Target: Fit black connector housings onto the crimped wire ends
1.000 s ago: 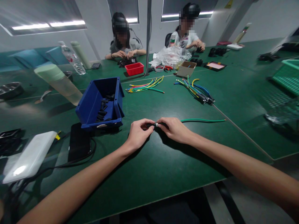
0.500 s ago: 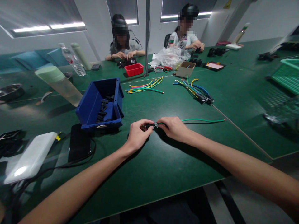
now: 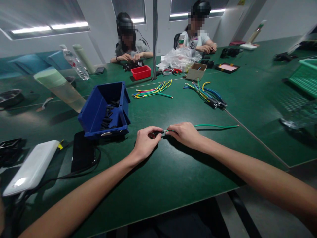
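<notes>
Head view: pinching slim black piece (image 3: 158, 132) with left hand (image 3: 146, 142), green insulated wire (image 3: 215, 126) with right hand (image 3: 184, 134), inside near edge of green worktop (image 3: 143, 185). Probably light, springy; best held behind silvery tip (image 3: 165, 131).

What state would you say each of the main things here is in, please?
Left hand: closed on black piece
Right hand: closed on green wire
Green wire: held, free end outstretched
Blue bin: open, holding black pieces
Red box: open-topped
Cardboard box: open
Green-lidded bottle: lid on
</notes>
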Motion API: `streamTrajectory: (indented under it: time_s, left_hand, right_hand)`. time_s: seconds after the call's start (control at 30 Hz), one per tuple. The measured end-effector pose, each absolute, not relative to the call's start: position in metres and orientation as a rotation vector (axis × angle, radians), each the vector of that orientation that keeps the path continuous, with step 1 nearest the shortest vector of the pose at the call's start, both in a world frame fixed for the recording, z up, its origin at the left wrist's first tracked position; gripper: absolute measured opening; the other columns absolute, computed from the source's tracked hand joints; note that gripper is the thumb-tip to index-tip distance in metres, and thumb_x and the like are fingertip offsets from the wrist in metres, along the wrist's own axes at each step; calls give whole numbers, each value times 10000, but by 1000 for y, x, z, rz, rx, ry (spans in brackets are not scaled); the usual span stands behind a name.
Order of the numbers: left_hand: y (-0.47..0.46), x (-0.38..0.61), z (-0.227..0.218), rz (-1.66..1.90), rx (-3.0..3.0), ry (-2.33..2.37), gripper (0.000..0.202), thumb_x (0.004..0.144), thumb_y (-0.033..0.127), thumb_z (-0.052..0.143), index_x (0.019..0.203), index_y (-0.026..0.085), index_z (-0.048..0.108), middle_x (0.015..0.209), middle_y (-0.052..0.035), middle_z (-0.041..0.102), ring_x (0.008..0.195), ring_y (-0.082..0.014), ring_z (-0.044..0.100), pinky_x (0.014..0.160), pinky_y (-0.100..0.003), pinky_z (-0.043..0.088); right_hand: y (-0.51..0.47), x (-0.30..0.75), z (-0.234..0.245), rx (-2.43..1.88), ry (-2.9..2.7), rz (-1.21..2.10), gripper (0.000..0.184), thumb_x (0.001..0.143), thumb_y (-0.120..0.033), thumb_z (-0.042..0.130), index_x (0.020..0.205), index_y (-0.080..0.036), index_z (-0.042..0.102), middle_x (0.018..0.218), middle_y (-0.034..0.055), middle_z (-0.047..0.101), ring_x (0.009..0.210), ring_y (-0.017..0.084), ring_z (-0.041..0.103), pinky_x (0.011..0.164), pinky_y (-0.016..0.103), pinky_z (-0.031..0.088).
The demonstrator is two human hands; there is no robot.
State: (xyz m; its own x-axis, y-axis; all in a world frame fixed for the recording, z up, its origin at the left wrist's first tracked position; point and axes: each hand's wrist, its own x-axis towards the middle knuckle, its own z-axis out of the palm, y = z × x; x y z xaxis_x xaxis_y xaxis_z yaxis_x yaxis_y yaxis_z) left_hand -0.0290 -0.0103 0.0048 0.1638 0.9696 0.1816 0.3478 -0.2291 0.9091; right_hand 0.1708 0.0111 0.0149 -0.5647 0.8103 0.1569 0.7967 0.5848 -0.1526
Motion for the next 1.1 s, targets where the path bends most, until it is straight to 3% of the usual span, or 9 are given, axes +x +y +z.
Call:
streamTrajectory:
  time_s: [0.43,0.7,1.1]
  left_hand:
    - [-13,-28,7,1003,1747,1247,183,776,219,657,921,164,756,830,-57,747,661,-144,633,644,-269,504]
    - [-13,-25,7,1035,1466,1155,209,743,248,705,920,143,738,866,-68,746,705,-149,655,674,-271,520]
    - [-17,-21,8,1039,1355,1039,222,791,214,646,994,132,686,978,-89,735,844,-174,701,815,-322,552]
  right_hand:
    - [11,173,9,-1206,-2614,96,260,955,-318,483,925,-182,701,763,45,692,609,133,565,556,273,232]
    - [14,174,6,-1047,-2540,342,216,945,-254,504,948,-162,699,770,59,694,658,136,599,614,241,339]
    - [11,173,14,-1186,-2377,667,190,909,-284,569,987,-171,700,747,45,699,640,132,603,594,223,353]
